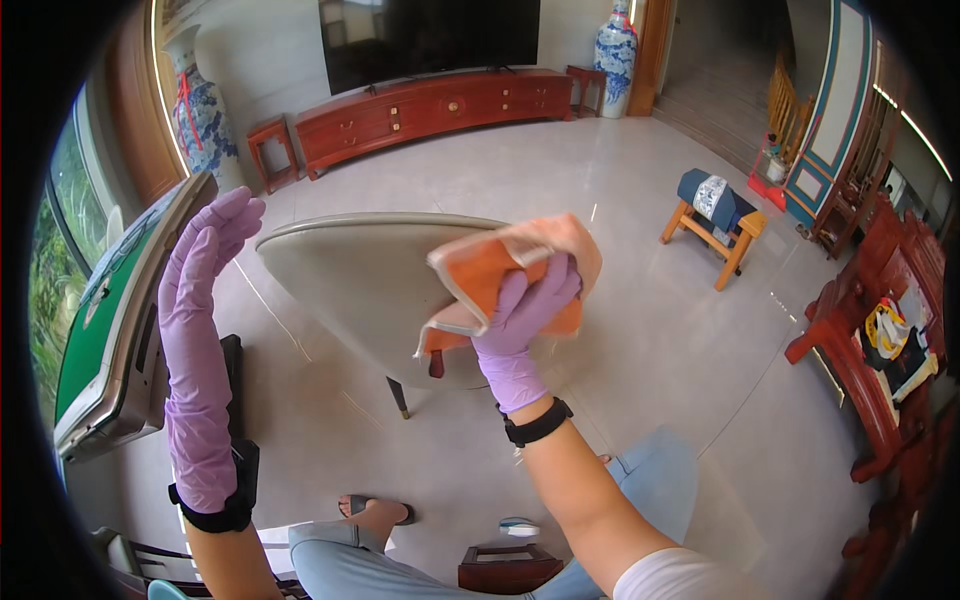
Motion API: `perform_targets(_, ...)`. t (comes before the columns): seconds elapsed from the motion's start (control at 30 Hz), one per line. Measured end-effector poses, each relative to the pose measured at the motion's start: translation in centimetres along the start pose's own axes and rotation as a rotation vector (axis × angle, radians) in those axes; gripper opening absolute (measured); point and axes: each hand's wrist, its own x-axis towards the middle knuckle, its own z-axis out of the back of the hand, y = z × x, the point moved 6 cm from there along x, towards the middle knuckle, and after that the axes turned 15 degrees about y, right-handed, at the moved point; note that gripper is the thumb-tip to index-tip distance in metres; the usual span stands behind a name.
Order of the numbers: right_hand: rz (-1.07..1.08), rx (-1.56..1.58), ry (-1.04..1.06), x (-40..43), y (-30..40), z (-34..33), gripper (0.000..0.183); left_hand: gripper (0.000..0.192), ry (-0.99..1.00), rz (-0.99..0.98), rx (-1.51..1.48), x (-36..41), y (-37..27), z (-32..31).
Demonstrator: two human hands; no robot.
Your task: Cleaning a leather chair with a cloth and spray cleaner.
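My right hand [525, 304], in a purple glove, grips an orange cloth [474, 271] with pale edging. The cloth lies bunched against the right part of a grey-beige upholstered chair back [352, 281]. A dark chair leg [398, 396] with a brass-coloured tip shows below it. My left hand [202, 262], gloved the same way, is raised at the left with its fingers extended and holds nothing. Beside it is the rim of a green-topped game table [112, 330]; whether the hand touches that rim, I cannot tell. The chair's seat is hidden from view.
Across the tiled floor stands a red wooden TV cabinet [435, 109] between two blue-and-white vases [206, 124]. A wooden stool [712, 225] with a blue cover is at right, near a carved red wooden seat [847, 322]. A small dark-red wooden stool [510, 574] lies near my legs.
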Motion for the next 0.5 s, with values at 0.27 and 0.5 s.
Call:
perform_targets(0.27,-0.711,0.751,0.255,-14.3,-12.1,-6.0,0.062,0.047,0.198,0.048,0.325,4.3,4.5,-2.0)
perform_targets(0.5,-0.497,0.834,0.041,-4.4,-0.7,0.0,0.061,0.064,0.032,0.056,0.370,4.3,5.9,-0.3)
